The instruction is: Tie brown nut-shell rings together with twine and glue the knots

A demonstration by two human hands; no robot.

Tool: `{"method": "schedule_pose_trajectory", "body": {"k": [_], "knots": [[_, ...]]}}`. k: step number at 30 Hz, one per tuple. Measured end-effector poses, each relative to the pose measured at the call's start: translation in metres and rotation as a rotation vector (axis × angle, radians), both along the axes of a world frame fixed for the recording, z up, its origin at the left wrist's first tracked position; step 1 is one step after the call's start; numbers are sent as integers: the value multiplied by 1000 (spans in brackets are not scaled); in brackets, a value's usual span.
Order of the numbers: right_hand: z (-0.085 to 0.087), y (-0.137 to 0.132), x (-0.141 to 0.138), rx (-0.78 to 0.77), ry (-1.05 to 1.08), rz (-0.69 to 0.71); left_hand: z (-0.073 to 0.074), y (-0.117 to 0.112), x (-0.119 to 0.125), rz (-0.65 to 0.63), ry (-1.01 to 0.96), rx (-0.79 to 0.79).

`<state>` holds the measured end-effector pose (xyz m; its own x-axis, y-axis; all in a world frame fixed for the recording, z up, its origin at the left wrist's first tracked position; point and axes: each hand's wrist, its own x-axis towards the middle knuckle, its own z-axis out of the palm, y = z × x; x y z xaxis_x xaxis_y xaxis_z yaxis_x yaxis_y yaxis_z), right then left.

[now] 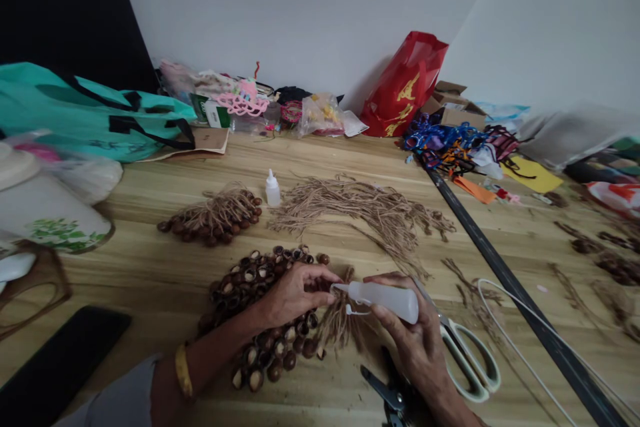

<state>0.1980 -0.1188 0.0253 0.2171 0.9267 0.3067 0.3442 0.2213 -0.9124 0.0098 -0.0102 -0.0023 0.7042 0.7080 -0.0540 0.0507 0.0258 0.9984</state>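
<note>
My right hand (413, 320) is closed around a translucent squeeze bottle (387, 300), tipped on its side with its thin nozzle pointing left. A small cap dangles below the bottle on a strap. Thumb and fingers of my left hand (303, 290) pinch together at the nozzle tip; what lies between them is too small to make out. Under both hands lies a bundle of brown cords (343, 323). Many brown, hollow nutshells (270, 353) lie below and around my left forearm. White-handled scissors (467, 360) and a black-handled tool (383, 390) are beside my right hand.
Behind lie loose cords (350, 203), a corded nut pile (215, 217) and a small white bottle (273, 188). A black phone (65, 360) is at left front. A black strip (500, 267) and a white cable (520, 340) cross the right side. Bags line the wall.
</note>
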Motion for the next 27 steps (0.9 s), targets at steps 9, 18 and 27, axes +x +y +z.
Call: {"method": "schedule_pose_trajectory", "body": {"k": [9, 18, 27], "knots": [[2, -1, -3, -2, 12, 4, 6, -2, 0, -18, -20, -18], [0, -4, 0, -11, 8, -16, 10, -2, 1, -23, -13, -29], [3, -2, -6, 3, 27, 46, 11, -2, 1, -32, 10, 13]]}}
